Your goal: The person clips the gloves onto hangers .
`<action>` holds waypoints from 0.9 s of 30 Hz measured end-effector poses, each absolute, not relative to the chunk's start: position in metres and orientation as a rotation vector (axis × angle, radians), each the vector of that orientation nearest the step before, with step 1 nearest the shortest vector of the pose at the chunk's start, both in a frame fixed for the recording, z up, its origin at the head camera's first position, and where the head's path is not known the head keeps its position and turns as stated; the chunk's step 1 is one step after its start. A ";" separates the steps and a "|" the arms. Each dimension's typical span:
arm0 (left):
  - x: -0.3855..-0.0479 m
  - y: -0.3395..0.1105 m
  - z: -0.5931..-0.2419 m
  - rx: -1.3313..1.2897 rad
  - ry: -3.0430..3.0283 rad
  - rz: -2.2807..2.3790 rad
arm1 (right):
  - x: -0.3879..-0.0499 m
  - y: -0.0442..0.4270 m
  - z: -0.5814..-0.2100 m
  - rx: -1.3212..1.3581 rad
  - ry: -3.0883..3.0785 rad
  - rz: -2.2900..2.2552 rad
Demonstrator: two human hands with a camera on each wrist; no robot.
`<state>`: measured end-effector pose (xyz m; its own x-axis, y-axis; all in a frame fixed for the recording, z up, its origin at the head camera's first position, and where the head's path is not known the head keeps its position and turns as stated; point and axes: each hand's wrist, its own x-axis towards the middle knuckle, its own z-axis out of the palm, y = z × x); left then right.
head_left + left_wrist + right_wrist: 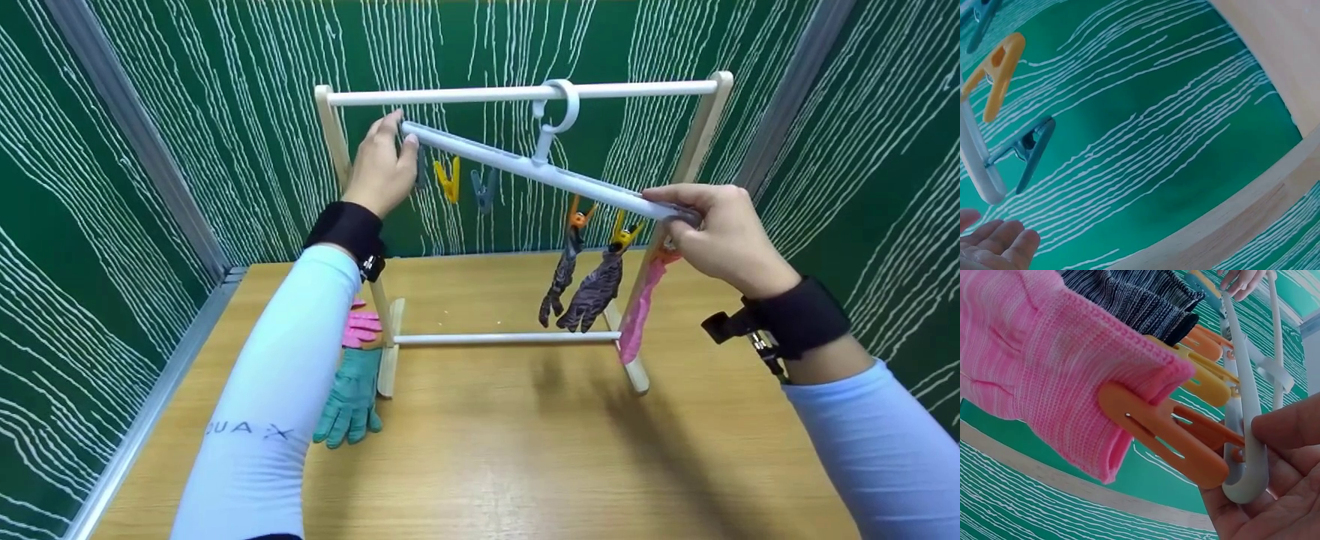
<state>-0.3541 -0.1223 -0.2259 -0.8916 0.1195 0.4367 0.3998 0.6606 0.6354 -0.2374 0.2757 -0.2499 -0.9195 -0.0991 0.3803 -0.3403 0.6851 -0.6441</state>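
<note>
A white hanger point(487, 156) hooks over the rack's top bar point(450, 95), its right end tilted down. My right hand point(731, 232) pinches that lower end between thumb and fingers, beside an orange clip point(1162, 433) on a pink glove point(1072, 371). My left hand point(384, 165) is at the raised end, fingers extended; in the left wrist view the fingertips point(1002, 242) lie just below the hanger's tip. Empty yellow point(448, 180) and blue point(484, 189) clips hang on the left half. Two dark striped gloves point(596, 292) hang by orange and yellow clips on the right.
The wooden rack point(386, 360) stands on the table point(480, 450), with a lower white bar point(502, 338). Green point(351, 397) and pink point(363, 327) gloves lie left of it, partly behind my left forearm. Green walls with white lines point(90, 225) stand around the table.
</note>
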 end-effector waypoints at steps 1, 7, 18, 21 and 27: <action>-0.354 -0.123 -0.225 -0.404 -2.526 -1.094 | -0.238 0.276 -0.250 0.351 -2.583 1.075; -0.354 -0.127 -0.221 -0.380 -2.534 -1.150 | -0.240 0.276 -0.249 0.385 -2.578 1.062; -0.351 -0.122 -0.221 -0.420 -2.459 -1.151 | -0.243 0.278 -0.254 0.447 -2.520 0.976; -0.348 -0.121 -0.220 -0.418 -2.439 -1.162 | -0.245 0.277 -0.255 0.482 -2.477 0.864; -0.342 -0.121 -0.221 -0.415 -2.395 -1.185 | -0.248 0.276 -0.258 0.525 -2.437 0.673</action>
